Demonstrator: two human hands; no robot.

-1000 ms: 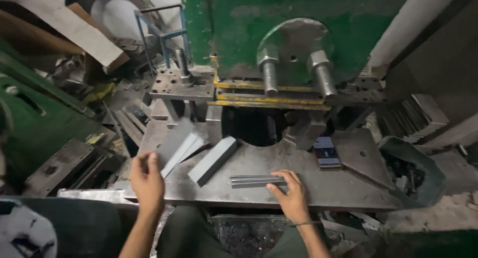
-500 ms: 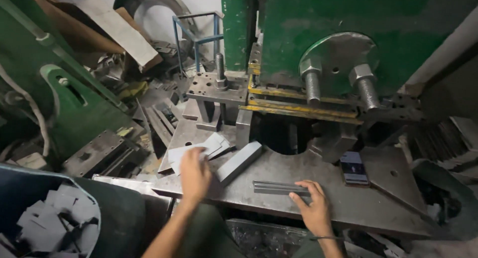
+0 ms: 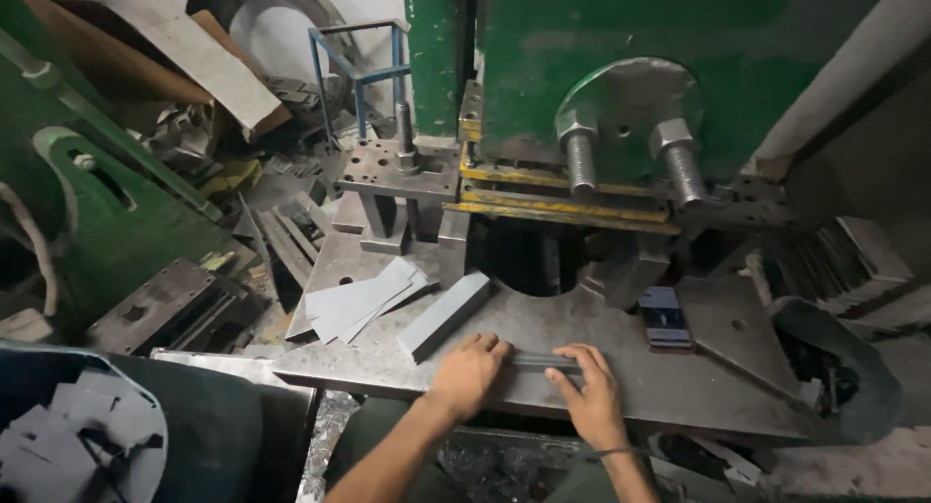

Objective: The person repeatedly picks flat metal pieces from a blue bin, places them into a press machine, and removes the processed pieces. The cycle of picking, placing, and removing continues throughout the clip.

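Both of my hands rest on a thin stack of narrow metal strips lying on the steel press table. My left hand covers the strips' left end, fingers curled over them. My right hand grips the right end from the near side. To the left lies a thick grey metal bar, and beyond it a fan of flat grey sheet blanks.
A green press rises behind with two large bolts and a dark opening. A dark phone lies on the table to the right. A blue bin of grey offcuts stands bottom left. Scrap metal clutters the left.
My left hand has moved right from the sheet blanks onto the strips beside my right hand. The camera has shifted left and closer.
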